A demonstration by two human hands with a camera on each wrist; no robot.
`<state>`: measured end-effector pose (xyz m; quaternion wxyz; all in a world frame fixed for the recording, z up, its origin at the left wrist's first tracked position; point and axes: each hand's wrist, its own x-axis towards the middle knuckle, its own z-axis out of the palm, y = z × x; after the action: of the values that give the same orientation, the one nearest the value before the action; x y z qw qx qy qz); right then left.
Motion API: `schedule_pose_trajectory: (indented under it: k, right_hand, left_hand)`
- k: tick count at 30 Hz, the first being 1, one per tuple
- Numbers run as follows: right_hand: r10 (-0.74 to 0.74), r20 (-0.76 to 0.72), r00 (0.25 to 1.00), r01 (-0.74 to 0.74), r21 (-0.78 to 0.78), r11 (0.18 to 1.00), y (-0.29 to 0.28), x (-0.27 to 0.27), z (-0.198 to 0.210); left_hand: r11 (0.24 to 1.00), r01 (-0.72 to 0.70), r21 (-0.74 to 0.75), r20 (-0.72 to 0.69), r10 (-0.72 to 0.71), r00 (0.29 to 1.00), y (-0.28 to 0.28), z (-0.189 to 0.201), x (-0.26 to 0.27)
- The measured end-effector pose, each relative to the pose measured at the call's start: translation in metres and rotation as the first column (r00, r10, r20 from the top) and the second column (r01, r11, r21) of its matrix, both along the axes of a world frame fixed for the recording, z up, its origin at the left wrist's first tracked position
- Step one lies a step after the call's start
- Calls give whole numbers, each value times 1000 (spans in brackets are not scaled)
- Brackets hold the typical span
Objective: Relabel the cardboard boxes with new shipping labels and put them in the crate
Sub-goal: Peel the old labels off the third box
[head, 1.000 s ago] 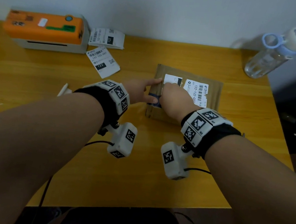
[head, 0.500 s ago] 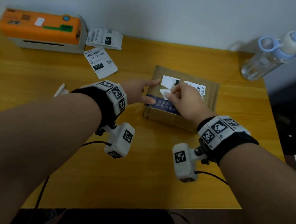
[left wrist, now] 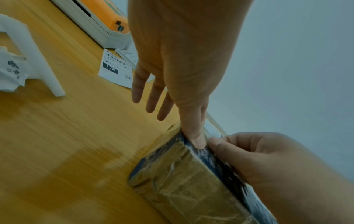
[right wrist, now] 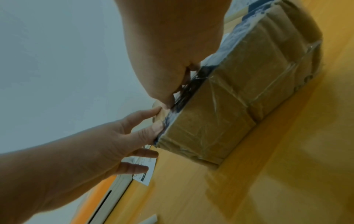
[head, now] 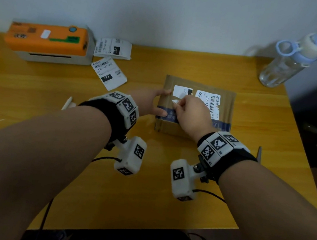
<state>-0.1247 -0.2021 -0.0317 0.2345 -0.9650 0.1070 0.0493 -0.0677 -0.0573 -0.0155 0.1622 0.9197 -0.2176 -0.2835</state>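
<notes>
A taped brown cardboard box (head: 225, 111) lies flat in the middle of the wooden table. On its top are a torn white label remnant (head: 182, 91) and a barcode label (head: 210, 102). My left hand (head: 164, 102) steadies the box's left edge, its thumb (left wrist: 197, 139) pressing the top corner and the other fingers straight. My right hand (head: 178, 104) rests over the box's near left part and pinches a small white strip of label (head: 174, 101) lifted off the top. The right wrist view shows the box's side (right wrist: 239, 98) under both hands.
An orange-topped label printer (head: 48, 41) stands at the back left, with two printed labels (head: 109, 72) (head: 113, 48) lying beside it. White paper scraps (head: 69, 103) lie left of my left wrist. A clear water bottle (head: 285, 62) stands at the back right corner.
My right hand has shifted slightly right on the box and now pinches a raised white strip of label. The left hand has stayed on the box's left edge.
</notes>
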Motion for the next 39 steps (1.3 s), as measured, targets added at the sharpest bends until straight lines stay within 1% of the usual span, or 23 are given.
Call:
schedule_pose_trajectory:
  k: [8, 12, 15, 21, 25, 30, 34, 39]
  right_hand:
    - [-82, 28, 996, 80, 87, 993, -10, -2, -1]
    - [-120, 31, 992, 116, 106, 988, -16, -4, -5]
    - [-159, 38, 987, 151, 167, 974, -21, -5, -7]
    - [-191, 73, 979, 170, 226, 959, -35, -11, 1]
    - [-228, 75, 971, 205, 237, 950, -45, -17, -3]
    - [-274, 156, 949, 224, 277, 934, -49, -24, -4]
    - [-332, 210, 920, 265, 294, 918, -64, -32, 1]
    - [-325, 234, 916, 257, 278, 925, -78, -39, 8]
  left_hand:
    - [999, 4, 37, 2, -4, 1000, -3, -1, 2]
    - [999, 2, 40, -7, -2, 1000, -3, -2, 3]
    - [999, -1, 36, -18, 2, 1000, -3, -2, 4]
    - [999, 3, 37, -21, -2, 1000, -4, -2, 3]
    - [999, 7, 47, -2, -7, 1000, -5, 0, 2]
    - [997, 18, 73, 39, -21, 999, -10, 1, 0]
    - [996, 10, 86, 90, -18, 996, -11, 0, -3]
    - [991, 34, 132, 121, -50, 991, -18, 4, -6]
